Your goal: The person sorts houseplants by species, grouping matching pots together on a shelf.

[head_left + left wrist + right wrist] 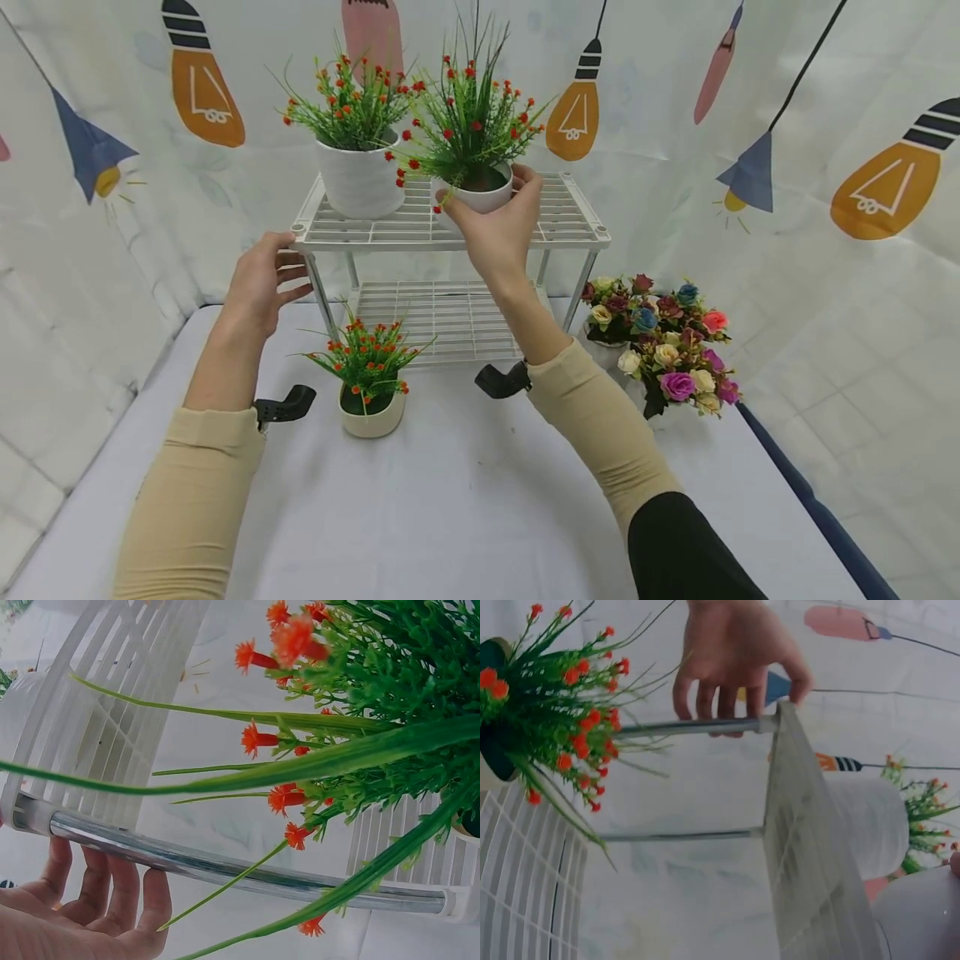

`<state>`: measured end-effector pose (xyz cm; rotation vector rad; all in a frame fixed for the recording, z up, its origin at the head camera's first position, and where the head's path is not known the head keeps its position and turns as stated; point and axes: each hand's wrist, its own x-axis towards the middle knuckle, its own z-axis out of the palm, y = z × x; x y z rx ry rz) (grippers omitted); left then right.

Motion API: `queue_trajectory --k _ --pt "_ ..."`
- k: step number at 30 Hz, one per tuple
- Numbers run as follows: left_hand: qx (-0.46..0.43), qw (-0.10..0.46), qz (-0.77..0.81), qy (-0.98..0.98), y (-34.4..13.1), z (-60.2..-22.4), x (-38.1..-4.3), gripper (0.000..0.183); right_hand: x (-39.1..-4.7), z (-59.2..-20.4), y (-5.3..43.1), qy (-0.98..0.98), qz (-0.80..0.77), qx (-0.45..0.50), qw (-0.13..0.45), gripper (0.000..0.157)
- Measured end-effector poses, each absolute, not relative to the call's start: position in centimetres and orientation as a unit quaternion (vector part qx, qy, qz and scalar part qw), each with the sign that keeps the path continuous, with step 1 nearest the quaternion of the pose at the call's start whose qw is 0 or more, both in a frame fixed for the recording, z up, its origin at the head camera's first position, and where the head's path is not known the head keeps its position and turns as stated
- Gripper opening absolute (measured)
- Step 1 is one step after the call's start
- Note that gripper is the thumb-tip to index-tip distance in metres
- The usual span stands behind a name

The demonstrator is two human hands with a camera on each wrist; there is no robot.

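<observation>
The right hand (pixel 504 229) gripped a small white pot (pixel 487 198), with the thumb on one side and the fingers on the other. The pot was at the top shelf (pixel 572 212) of a white rack (pixel 450 246), near the middle, but I could not tell if its bottom touched the bars. Green grass and little red flowers grew up out of it. Just to its left, a bigger white pot (pixel 360 185) stood on the same shelf, with red and orange flowers. The left hand (pixel 258 279) held the rack's front left corner, with the thumb up at the corner and the fingertips on the shiny metal leg (pixel 321 296). A cream pot (pixel 375 422) with orange-red flowers stood on the white table (pixel 450 508), in front of the bottom shelf (pixel 435 317) and near that leg. To the right of the rack were two bunches of flowers (pixel 678 379), pink, purple, blue and cream. Behind it all hung a pale cloth (pixel 465 275) with orange light bulbs (pixel 206 96) on it.
</observation>
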<state>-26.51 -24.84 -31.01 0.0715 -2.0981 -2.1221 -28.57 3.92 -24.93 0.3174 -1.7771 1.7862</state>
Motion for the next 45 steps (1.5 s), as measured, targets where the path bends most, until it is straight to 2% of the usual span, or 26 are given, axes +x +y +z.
queue_trajectory --k 4,15,25,32,39,45 --pt "0.023 0.070 -0.709 -0.701 -24.7 -31.2 -26.5 0.042 -30.5 -24.9 3.8 -0.729 0.617 0.083 0.285 0.088" --pt "0.028 0.072 -0.705 -0.705 -24.7 -31.3 -26.4 0.042 -33.6 -23.6 3.4 -0.823 0.529 0.025 0.204 0.090" --pt "0.025 0.075 -0.708 -0.702 -24.7 -31.2 -26.4 0.042 -34.3 -23.6 3.3 -0.821 0.540 0.039 0.182 0.096" --pt "0.024 0.075 -0.707 -0.702 -24.8 -31.1 -26.5 0.044 -32.8 -23.8 3.6 -0.819 0.536 0.058 0.198 0.103" --pt "0.024 0.076 -0.712 -0.697 -24.9 -31.1 -26.5 0.043 -28.9 -25.3 4.1 -0.773 0.568 0.126 0.253 0.086" --pt "0.021 0.077 -0.725 -0.684 -25.0 -31.1 -26.7 0.039 -25.2 -27.6 4.6 -0.735 0.597 0.185 0.263 0.077"
